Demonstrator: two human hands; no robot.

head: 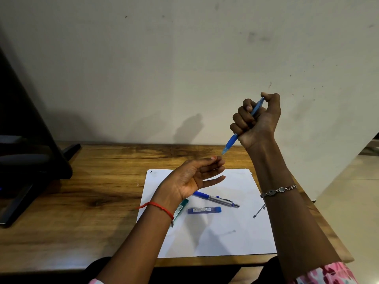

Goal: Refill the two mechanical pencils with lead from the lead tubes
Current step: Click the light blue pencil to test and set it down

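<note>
Waiting on the white sheet (225, 238): green lead tube (181, 209), partly under the wrist. Left hand (192, 178) is cupping palm-up, fingers loose, holding nothing, likely to catch lead. Blue lead tube (204, 210) and second pencil (217, 199) are lying alongside. Blue pencil (232, 140) is pointing tip-down; right hand (259, 119) is fisting it, thumb on cap.

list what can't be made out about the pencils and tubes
Head view, lead at the tip of the blue pencil in the right hand: too thin to see.
Head view, whether the left hand pinches a lead: too small.
Head view, green lead tube: mostly behind the left wrist.
Head view, blue lead tube's label: too small to read.
</note>
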